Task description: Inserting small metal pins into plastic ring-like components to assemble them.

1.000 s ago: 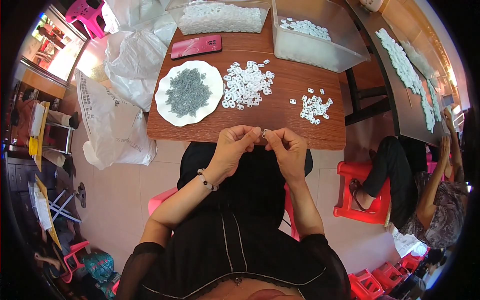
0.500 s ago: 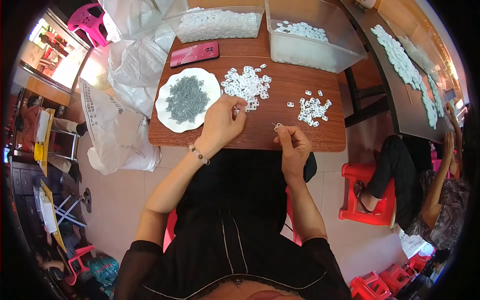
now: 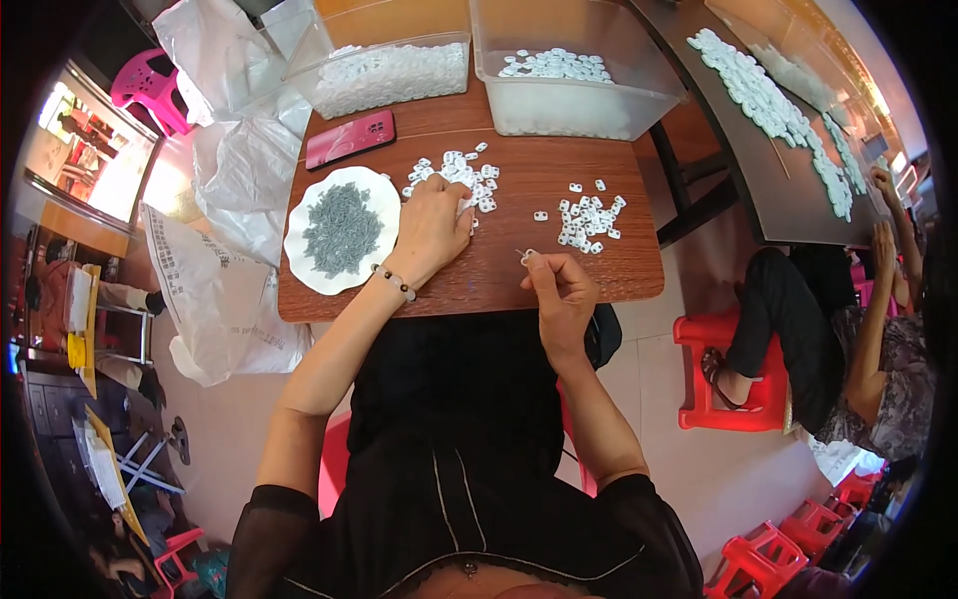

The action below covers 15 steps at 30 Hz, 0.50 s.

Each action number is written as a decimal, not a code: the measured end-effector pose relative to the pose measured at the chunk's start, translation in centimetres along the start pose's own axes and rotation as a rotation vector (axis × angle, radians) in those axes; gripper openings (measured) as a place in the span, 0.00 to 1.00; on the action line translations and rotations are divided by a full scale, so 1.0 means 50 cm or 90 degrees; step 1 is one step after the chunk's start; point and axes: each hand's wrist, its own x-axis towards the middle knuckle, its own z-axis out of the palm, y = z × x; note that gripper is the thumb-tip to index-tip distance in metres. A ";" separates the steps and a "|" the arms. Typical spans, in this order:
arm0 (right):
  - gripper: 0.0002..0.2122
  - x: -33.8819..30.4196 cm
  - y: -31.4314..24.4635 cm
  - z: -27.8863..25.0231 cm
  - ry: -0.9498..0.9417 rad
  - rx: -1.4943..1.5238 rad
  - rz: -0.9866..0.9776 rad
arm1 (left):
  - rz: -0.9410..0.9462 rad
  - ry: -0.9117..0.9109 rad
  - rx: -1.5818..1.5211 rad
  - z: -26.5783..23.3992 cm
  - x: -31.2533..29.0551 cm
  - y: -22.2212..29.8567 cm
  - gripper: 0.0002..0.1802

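Observation:
Bent over the near edge of a loose pile of small white two-holed plastic pieces (image 3: 481,185), my left hand (image 3: 435,225) has its fingers curled together. Whatever is between its fingertips is hidden. My right hand (image 3: 561,295) hovers above the table's near side, thumb and forefinger closed on a small pale ring-shaped piece (image 3: 526,257) with a thin tip sticking out. A smaller group of white pieces (image 3: 589,222) lies beyond my right hand. Left of my left hand, a white wavy-rimmed plate (image 3: 301,262) carries a heap of small grey pieces (image 3: 342,228).
Two clear plastic bins, one at the back left (image 3: 399,85) and one at the back right (image 3: 569,118), hold more white pieces. A pink phone (image 3: 351,140) lies behind the plate. White sacks (image 3: 205,290) stand left of the table (image 3: 479,285). Another person sits at the right near a dark table (image 3: 768,205).
The whole view has shifted, with the table lying further left. My left hand has moved further over the white pile. My right hand keeps its pinch on the small piece.

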 end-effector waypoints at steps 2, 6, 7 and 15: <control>0.07 0.000 0.003 -0.005 -0.001 0.008 0.014 | 0.027 0.004 -0.015 0.012 0.008 0.001 0.10; 0.06 0.000 0.003 -0.002 0.015 0.018 0.005 | 0.126 0.029 -0.013 0.024 0.021 0.015 0.09; 0.06 -0.001 0.012 0.002 0.007 0.019 0.010 | 0.128 0.029 -0.003 0.021 0.022 0.017 0.11; 0.07 -0.005 0.013 0.002 -0.010 0.015 0.007 | 0.141 0.007 0.023 0.035 0.021 0.004 0.09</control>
